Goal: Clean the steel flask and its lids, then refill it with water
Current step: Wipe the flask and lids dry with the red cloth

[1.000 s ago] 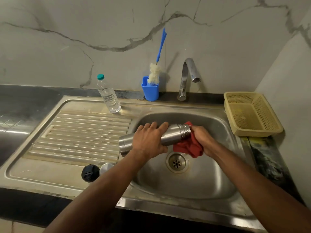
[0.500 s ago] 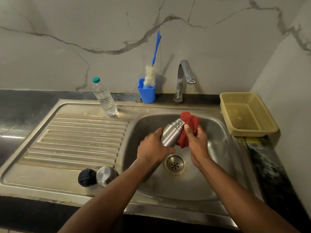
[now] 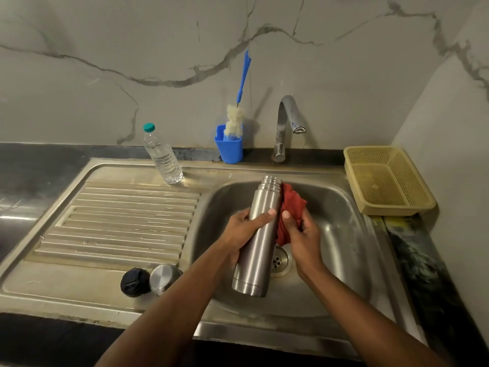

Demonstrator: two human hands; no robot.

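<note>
— Step in hand?
— Wiping the outside of the flask [image 3: 258, 234], by the look of it. Held over the sink [image 3: 344, 260] bowl, mouth tilted up and away, base toward the body.
— Left hand [image 3: 244, 229]?
— Grip clamped round the flask's middle, thumb across the front.
— Right hand [image 3: 301, 234]?
— Grip closed on a bunched red cloth [image 3: 291, 205], pressed against the flask's right side near the neck.
— Lids?
— Off. Black inner lid [image 3: 134, 282] and steel cap [image 3: 164, 278] touching each other on the near edge of the draining board [image 3: 119, 221], left of the bowl. No telling whether already cleaned.
— Far along?
— Probably early to middle. Flask open, no water visible running from the tap [image 3: 288, 123], refill not yet begun.
— Next move?
— Likely working the cloth down the body while turning the flask with the left hand. Needs a firm hold; smooth steel, slippery if wet. Then perhaps the bottle brush [image 3: 239, 102] for the inside.
— Where?
— Standing in a blue cup [image 3: 229, 149] by the wall, just left of the tap.
— Water for refilling?
— Clear plastic bottle [image 3: 162, 157], green cap, upright at the back of the board. Or the tap.
— Rest of the surface?
— Dark stone round the steel sink; yellow mesh basket [image 3: 386, 181] on the right, against the side wall.
— Room?
— Pale marble-look walls with grey veins, corner on the right, dim light.
</note>
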